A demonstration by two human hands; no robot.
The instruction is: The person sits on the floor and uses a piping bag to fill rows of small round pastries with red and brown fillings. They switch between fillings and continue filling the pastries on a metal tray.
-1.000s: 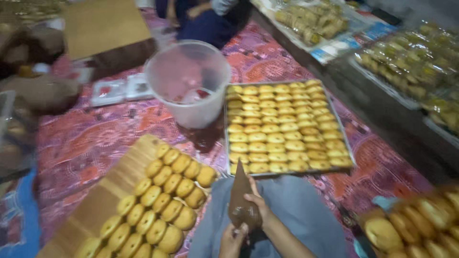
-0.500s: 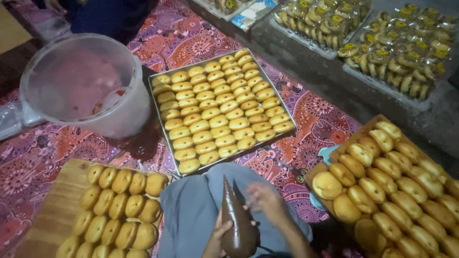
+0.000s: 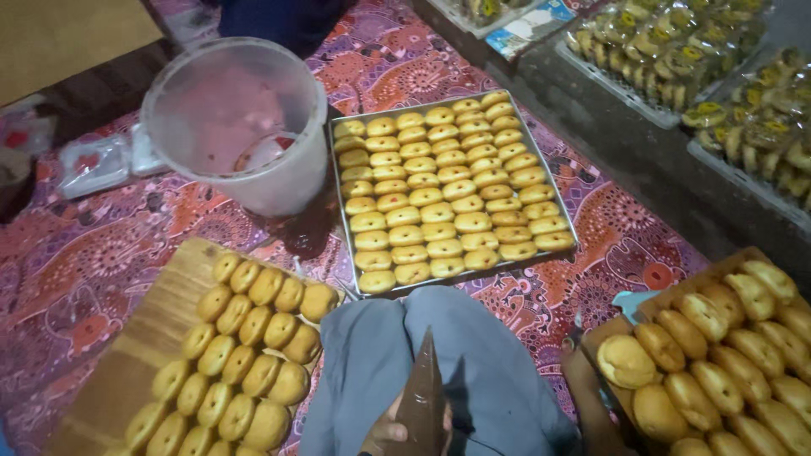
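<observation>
Three containers of yellow buns surround the lap. Far centre: a rectangular metal baking tray (image 3: 345, 221) on the patterned red cloth (image 3: 93, 262), filled with rows of small flat yellow buns (image 3: 448, 190), packed edge to edge. Near left: a pale wooden board (image 3: 127, 371) carrying rounder golden buns (image 3: 245, 355) in rows on its right half; the left half is bare wood. Near right: a brown cardboard box (image 3: 583, 380) holding larger golden-brown buns (image 3: 718, 355). Far left, just beside the tray: a translucent white plastic bucket (image 3: 236, 127), contents unclear.

Near centre, above grey-trousered knees (image 3: 439, 355), a dark brown cone-shaped piping bag (image 3: 422, 393) stands tip up. One hand (image 3: 390, 432) is wrapped around its lower end at the frame's bottom edge; I cannot tell which hand it is, and no second hand shows.

Far right: trays of clear-wrapped packaged buns (image 3: 676, 51).
</observation>
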